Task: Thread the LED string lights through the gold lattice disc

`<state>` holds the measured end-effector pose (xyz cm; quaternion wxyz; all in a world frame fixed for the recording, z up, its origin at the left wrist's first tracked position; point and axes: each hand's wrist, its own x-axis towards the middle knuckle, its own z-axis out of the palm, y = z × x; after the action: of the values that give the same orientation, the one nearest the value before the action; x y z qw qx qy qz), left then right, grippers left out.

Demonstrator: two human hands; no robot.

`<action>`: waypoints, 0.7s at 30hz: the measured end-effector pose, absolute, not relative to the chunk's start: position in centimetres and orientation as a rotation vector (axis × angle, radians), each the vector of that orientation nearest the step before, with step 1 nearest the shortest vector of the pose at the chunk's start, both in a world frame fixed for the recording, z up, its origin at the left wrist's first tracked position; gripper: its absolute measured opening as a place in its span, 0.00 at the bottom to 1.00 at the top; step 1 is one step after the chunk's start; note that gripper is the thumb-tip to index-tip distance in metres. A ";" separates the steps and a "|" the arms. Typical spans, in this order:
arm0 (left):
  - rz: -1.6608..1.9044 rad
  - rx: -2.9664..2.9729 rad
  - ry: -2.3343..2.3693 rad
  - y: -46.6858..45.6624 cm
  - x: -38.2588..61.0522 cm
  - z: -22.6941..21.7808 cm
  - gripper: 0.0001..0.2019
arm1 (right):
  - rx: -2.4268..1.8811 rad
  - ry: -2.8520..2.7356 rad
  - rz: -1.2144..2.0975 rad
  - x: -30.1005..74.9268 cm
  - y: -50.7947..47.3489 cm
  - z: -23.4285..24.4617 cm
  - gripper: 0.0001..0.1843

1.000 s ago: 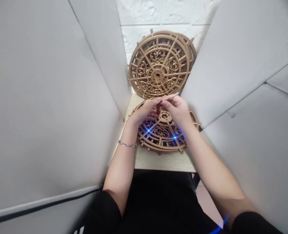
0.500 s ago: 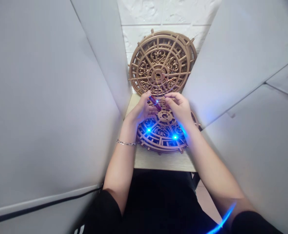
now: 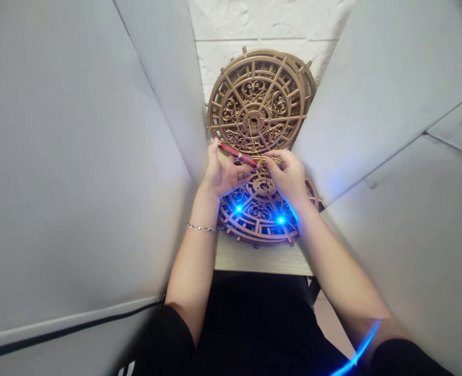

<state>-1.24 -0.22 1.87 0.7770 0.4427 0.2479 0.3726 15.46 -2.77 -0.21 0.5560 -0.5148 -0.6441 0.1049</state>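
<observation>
My left hand (image 3: pixel 220 175) is closed around a thin red stick-like tool (image 3: pixel 237 154), which lies nearly level and points right. My right hand (image 3: pixel 287 175) pinches a fine yellow wire (image 3: pixel 253 140) at the tool's right tip. Both hands hover over a round gold openwork disc (image 3: pixel 259 216) lying flat on the small table, with two blue lights glowing in it. A second gold disc (image 3: pixel 257 102) leans upright against the white wall behind, and the wire runs up to its centre.
Grey partition panels (image 3: pixel 78 172) close in tightly on the left and right (image 3: pixel 391 156). The pale table top (image 3: pixel 250 258) shows a narrow bare strip in front of the flat disc. My black-clothed lap fills the bottom. A blue streak (image 3: pixel 358 350) glows by my right elbow.
My left hand has swung the red tool out from between the fingers to a nearly level position and shifted left. The blue lights have grown brighter. The right hand has stayed almost still.
</observation>
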 end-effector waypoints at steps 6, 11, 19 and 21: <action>0.727 0.803 0.374 0.5 -1.5 1.3 0.44 | -1.206 -1.599 0.103 15.6 -3.0 0.2 0.08; 0.699 0.729 0.325 0.6 -1.5 1.1 0.44 | -1.163 -1.643 0.070 15.3 -3.4 0.5 0.07; 0.737 0.724 0.326 0.5 -1.3 1.1 0.43 | -1.175 -1.752 0.048 15.4 -3.6 0.5 0.08; 0.746 0.713 0.305 0.5 -1.3 1.1 0.42 | -1.179 -1.775 0.014 15.4 -3.6 0.5 0.08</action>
<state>-1.26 0.54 1.07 0.8588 0.3397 0.1450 0.3551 15.38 -3.65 0.49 0.4842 -0.4842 -0.7288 0.0057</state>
